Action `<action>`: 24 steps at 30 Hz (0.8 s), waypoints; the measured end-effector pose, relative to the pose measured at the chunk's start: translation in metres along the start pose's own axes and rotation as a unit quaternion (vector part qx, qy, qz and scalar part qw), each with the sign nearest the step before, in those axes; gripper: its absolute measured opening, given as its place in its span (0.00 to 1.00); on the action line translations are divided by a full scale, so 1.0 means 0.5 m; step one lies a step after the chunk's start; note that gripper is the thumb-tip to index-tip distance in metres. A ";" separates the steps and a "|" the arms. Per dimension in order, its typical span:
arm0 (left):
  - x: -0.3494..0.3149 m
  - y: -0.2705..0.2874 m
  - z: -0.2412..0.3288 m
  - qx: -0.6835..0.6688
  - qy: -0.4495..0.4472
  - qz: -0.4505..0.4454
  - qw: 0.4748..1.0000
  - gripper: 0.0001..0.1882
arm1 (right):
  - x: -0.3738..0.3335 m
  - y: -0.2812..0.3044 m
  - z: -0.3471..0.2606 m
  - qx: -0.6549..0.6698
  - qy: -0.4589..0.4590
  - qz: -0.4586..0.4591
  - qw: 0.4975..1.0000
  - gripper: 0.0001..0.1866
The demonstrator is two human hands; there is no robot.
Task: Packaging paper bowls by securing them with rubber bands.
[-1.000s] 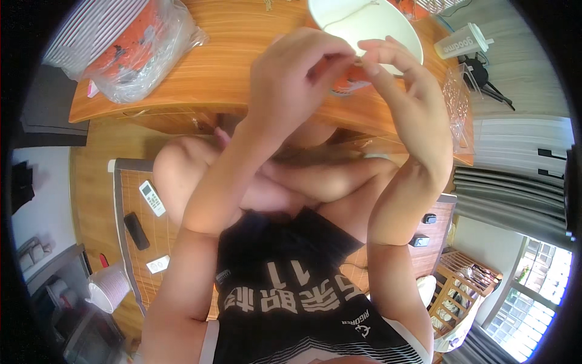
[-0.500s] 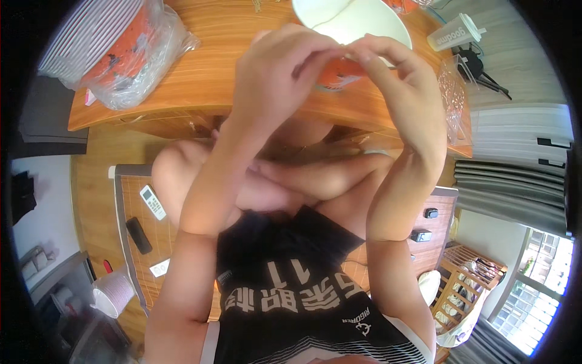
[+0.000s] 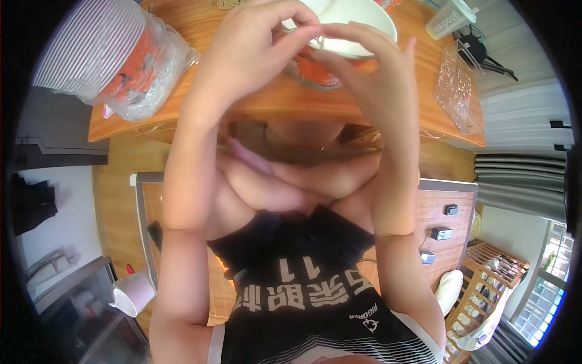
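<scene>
Over the near side of a wide tub (image 3: 370, 24), white inside and orange-red outside, my two hands meet at the fingertips. My left hand (image 3: 248, 54) is closed in a pinch, with a thin pale string (image 3: 320, 41) showing at its fingertips. Across from it, my right hand (image 3: 379, 70) has its index fingertip against the left fingertips, while its thumb stands apart below. The right thumb is a little blurred. My hands and wrists cover part of the tub's left side.
At the table's (image 3: 200, 97) left stands a plastic-wrapped stack of tubs (image 3: 136, 73). Pale strings (image 3: 229, 3) lie at the far edge. To the right are a lidded drink cup (image 3: 450, 19), a clear acrylic holder (image 3: 458, 91) and a black object with thin legs (image 3: 476, 54).
Both hands have shifted left in the picture. My right thumb has come away from its index finger. The view has moved slightly, and my left arm now covers the remote control.
</scene>
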State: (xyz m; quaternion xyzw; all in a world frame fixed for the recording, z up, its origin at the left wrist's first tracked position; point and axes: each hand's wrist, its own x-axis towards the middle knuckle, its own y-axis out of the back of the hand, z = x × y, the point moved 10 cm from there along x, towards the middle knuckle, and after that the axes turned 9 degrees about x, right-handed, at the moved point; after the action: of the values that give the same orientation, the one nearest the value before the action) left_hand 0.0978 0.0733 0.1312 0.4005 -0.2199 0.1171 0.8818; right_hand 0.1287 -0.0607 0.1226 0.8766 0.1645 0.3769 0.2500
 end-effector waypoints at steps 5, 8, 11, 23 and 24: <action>0.013 0.007 0.037 0.010 -0.038 0.003 0.999 0.05 | 0.003 0.002 0.030 -0.004 0.064 0.024 0.998 0.10; 0.019 0.015 0.042 0.036 -0.050 -0.003 0.998 0.05 | 0.000 -0.006 0.028 0.000 0.105 0.026 0.994 0.08; 0.030 0.017 0.032 0.053 -0.059 -0.018 0.997 0.05 | -0.003 -0.007 -0.004 -0.024 0.149 0.025 0.988 0.06; 0.042 0.005 0.041 0.060 -0.078 -0.059 0.993 0.05 | 0.011 -0.006 0.011 0.073 0.114 0.025 0.991 0.05; 0.041 0.011 0.048 0.069 -0.096 -0.049 0.992 0.05 | 0.012 -0.011 0.018 0.081 0.096 0.011 0.992 0.04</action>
State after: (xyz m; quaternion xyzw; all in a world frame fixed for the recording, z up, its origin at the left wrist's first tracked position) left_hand 0.1067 0.0593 0.1588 0.4801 -0.2747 0.0499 0.8316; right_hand 0.1387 -0.0564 0.1176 0.8557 0.2082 0.4470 0.1568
